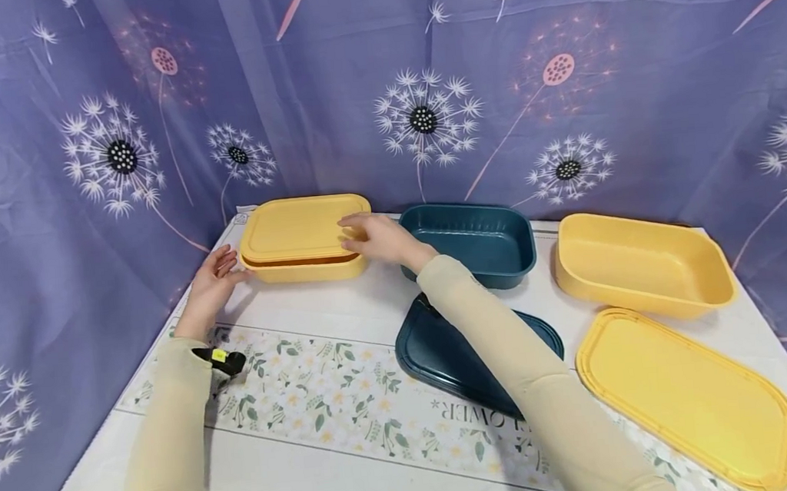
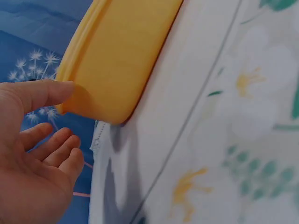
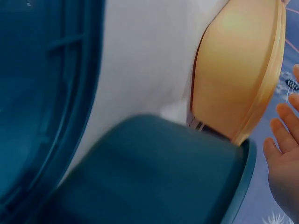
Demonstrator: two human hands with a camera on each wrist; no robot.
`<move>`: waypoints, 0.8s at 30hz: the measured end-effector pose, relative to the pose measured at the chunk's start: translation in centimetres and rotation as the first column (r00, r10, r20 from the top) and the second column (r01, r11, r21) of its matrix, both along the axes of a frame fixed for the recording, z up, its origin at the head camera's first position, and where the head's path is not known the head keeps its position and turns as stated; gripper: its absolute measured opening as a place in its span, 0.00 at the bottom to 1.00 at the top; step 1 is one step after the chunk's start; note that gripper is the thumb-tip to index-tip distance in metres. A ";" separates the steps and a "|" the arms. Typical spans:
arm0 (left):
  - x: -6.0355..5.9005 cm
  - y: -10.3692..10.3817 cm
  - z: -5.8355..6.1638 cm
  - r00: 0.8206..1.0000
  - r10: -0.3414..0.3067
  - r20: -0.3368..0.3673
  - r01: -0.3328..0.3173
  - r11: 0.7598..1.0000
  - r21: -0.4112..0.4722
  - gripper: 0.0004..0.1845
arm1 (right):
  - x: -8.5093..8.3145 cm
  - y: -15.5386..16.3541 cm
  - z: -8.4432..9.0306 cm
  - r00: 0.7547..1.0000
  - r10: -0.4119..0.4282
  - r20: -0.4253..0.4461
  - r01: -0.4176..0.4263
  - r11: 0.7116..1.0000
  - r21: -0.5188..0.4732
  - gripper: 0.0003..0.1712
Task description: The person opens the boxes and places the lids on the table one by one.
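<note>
At the back left a yellow lid (image 1: pixel 298 226) lies on a yellow box (image 1: pixel 305 271), with a dark gap showing between them along the front. Beside the box's left end is my left hand (image 1: pixel 211 287), its fingers loosely bent; in the left wrist view the thumb (image 2: pixel 51 93) overlaps the box's rim, and contact is hard to tell. My right hand (image 1: pixel 387 238) hovers over the lid's right end with fingers extended towards it. In the right wrist view the right hand's fingers (image 3: pixel 284 135) stand loose beside the yellow box (image 3: pixel 233 65), gripping nothing.
A dark teal box (image 1: pixel 476 243) without a lid stands right of the yellow one. In front of it lies a dark teal lid (image 1: pixel 451 364), partly under my right sleeve. Another open yellow box (image 1: pixel 637 257) and yellow lid (image 1: pixel 690 399) are at the right. A purple curtain (image 1: pixel 326 89) hangs behind.
</note>
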State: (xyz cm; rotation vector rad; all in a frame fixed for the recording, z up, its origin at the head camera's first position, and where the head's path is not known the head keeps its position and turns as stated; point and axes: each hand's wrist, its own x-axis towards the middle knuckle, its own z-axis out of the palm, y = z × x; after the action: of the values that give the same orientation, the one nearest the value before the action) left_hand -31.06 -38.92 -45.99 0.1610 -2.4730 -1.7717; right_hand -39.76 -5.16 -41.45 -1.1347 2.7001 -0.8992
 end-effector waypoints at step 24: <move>-1.1 0.4 2.9 0.995 -0.101 0.001 0.091 0.889 -0.448 0.38 | -0.5 0.2 -0.3 0.999 0.025 -0.033 -0.021 0.992 0.122 0.29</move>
State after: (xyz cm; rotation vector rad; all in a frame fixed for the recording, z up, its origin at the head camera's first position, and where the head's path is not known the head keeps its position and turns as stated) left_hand -32.12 -38.51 -43.13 -0.0187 -2.8329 -1.1685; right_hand -40.30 -5.01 -41.79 -1.1637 2.7206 -0.7077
